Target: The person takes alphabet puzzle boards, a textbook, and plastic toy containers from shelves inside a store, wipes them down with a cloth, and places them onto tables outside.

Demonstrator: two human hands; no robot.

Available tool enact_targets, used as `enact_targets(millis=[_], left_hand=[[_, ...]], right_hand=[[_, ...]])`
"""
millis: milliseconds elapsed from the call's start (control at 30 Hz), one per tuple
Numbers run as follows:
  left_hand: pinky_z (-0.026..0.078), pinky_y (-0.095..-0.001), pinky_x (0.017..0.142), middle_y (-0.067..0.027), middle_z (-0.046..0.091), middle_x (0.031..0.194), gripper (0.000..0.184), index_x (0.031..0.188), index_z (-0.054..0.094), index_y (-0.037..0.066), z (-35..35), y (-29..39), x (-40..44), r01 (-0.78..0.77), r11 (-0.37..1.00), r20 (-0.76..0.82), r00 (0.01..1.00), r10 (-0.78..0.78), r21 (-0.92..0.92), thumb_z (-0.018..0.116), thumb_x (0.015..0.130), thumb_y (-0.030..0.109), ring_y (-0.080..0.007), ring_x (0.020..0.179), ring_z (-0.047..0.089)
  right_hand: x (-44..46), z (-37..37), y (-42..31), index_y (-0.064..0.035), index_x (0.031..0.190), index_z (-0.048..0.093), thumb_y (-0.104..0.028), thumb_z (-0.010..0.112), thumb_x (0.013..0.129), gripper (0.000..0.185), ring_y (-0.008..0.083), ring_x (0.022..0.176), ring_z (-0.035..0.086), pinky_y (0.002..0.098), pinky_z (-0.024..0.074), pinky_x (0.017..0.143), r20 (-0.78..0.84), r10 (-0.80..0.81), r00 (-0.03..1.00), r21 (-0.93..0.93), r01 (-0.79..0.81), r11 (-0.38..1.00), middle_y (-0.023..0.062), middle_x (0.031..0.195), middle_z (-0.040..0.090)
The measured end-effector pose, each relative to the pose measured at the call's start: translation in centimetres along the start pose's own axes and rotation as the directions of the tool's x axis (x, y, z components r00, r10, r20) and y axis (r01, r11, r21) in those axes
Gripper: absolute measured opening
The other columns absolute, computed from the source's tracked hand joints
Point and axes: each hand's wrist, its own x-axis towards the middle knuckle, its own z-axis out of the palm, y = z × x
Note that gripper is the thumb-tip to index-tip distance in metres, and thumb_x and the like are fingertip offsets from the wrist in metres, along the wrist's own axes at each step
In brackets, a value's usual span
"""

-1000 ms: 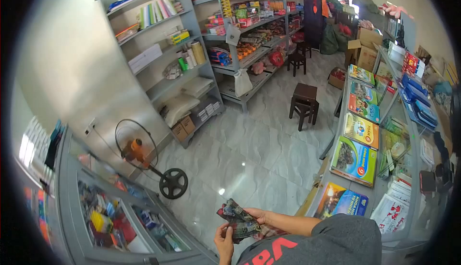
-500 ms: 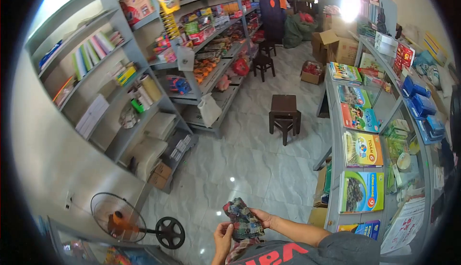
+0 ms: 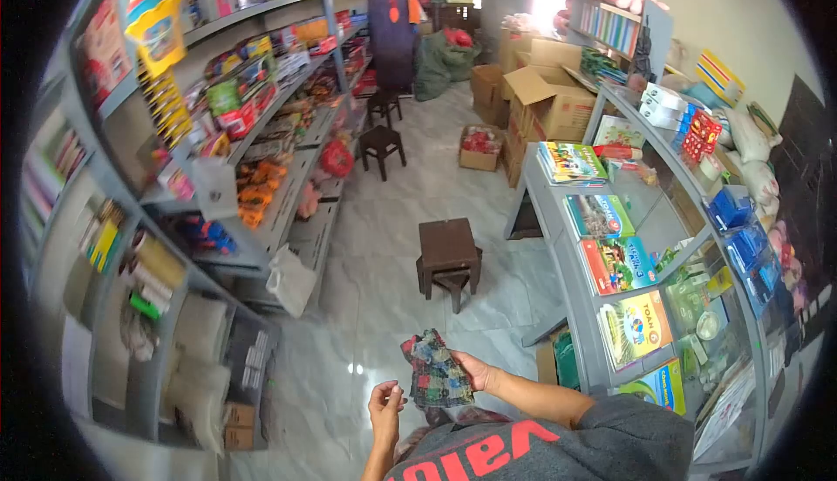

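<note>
My right hand [image 3: 475,371] is closed on the right edge of a folded patchwork-plaid cloth [image 3: 436,372], dark with green, red and pale squares. The cloth hangs in front of my body, above my lap; its exact kind cannot be made out. Just left of it is my left hand [image 3: 384,401], fingers loosely curled and apart from the cloth, holding nothing visible.
A dark wooden stool [image 3: 449,250] stands on the tiled floor ahead, with other stools farther back. To the right, a glass counter [image 3: 571,285] carries several textbooks [image 3: 636,328]. Shelves [image 3: 305,167] of goods line the left. Cardboard boxes [image 3: 554,102] are piled at the back.
My left hand has come off the cloth and moved slightly left, while my right hand keeps hold. The view has turned to the right, so the fan has left the picture.
</note>
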Motion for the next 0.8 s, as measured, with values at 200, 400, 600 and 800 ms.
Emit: enact_targets(millis=[200, 400, 600, 800], left_hand=[[0.046, -0.0243, 0.064, -0.0024, 0.061, 0.088, 0.024, 0.107, 0.06, 0.006, 3.4, 5.8, 14.9, -0.012, 0.999, 0.194, 0.981, 0.002, 0.05, 0.065, 0.089, 0.022, -0.0114, 0.074, 0.06], [0.046, -0.0254, 0.065, -0.0024, 0.061, 0.091, 0.027, 0.109, 0.06, 0.006, 5.4, 8.0, 31.1, 0.037, 0.992, 0.184, 0.981, -0.058, 0.12, 0.066, 0.088, 0.023, -0.0122, 0.075, 0.06], [0.047, -0.0263, 0.067, -0.0038, 0.061, 0.094, 0.026, 0.111, 0.06, 0.007, 6.6, 16.3, 43.3, 0.06, 0.986, 0.111, 0.991, -0.078, 0.156, 0.065, 0.089, 0.02, -0.0143, 0.078, 0.061], [0.049, -0.0279, 0.068, -0.0049, 0.059, 0.095, 0.024, 0.111, 0.059, 0.008, 5.1, 20.1, 54.9, 0.107, 0.993, -0.008, 0.994, -0.106, 0.059, 0.063, 0.09, 0.017, -0.016, 0.079, 0.061]], right_hand=[[4.6, -0.6, -10.9, -0.0044, 0.119, 0.059, -0.036, 0.046, 0.096, 0.041, 0.0238, 0.102, 0.063, 0.0432, 0.0484, 0.095, -0.05, -0.236, 0.971, 0.154, 0.241, 0.958, 0.0108, 0.113, 0.065], [14.1, -2.9, -24.2, -0.0046, 0.119, 0.059, -0.036, 0.047, 0.095, 0.041, 0.0259, 0.102, 0.063, 0.0453, 0.0484, 0.093, 0.1, -0.209, 0.973, 0.306, 0.17, 0.937, 0.0117, 0.114, 0.064], [25.6, 0.0, -38.6, -0.0045, 0.113, 0.061, -0.035, 0.043, 0.096, 0.04, 0.0262, 0.098, 0.064, 0.0441, 0.0494, 0.092, -0.097, -0.198, 0.976, 0.151, 0.211, 0.966, 0.0117, 0.108, 0.066], [37.9, 1.0, -50.6, -0.0039, 0.108, 0.062, -0.034, 0.043, 0.095, 0.038, 0.0265, 0.094, 0.064, 0.0434, 0.0516, 0.086, -0.107, -0.288, 0.952, 0.105, 0.299, 0.948, 0.0108, 0.104, 0.066]])
